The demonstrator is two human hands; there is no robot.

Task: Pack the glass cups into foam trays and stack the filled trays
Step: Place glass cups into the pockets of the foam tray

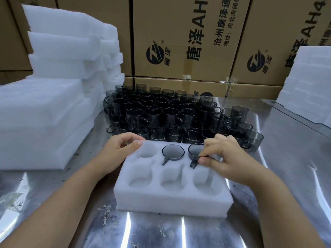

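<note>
While your right hand [223,156] is pinching the rim of a smoky grey glass cup [196,149] just above its handle, thumb and forefinger closed on the glass, the cup is sitting in the far right pocket of the white six-pocket foam tray [172,199]. Your left hand [121,149] is gripping the tray's far left corner, fingers curled over the edge and thumb lying on top. A second grey cup [173,152] is resting in the far middle pocket with its handle lying in the slot toward you. The other four pockets are showing bare foam.

You are, by my reading, seating this cup. It appears to be needing its handle lined up with the slot, as its neighbour's is. I would be pressing down on the rim rather than levering on the handle, with the left hand bearing on the tray so it is not skating on the slick metal.

The polished steel counter [179,233] is throwing back streaks of light and showing scuffs and flecks. A crowd of loose grey cups [161,115] is standing just behind the tray, seemingly in two tiers. Stacks of white foam slabs are rising on the left [53,97] and right [308,90], and brown printed cardboard cartons [179,42] are walling the back.
</note>
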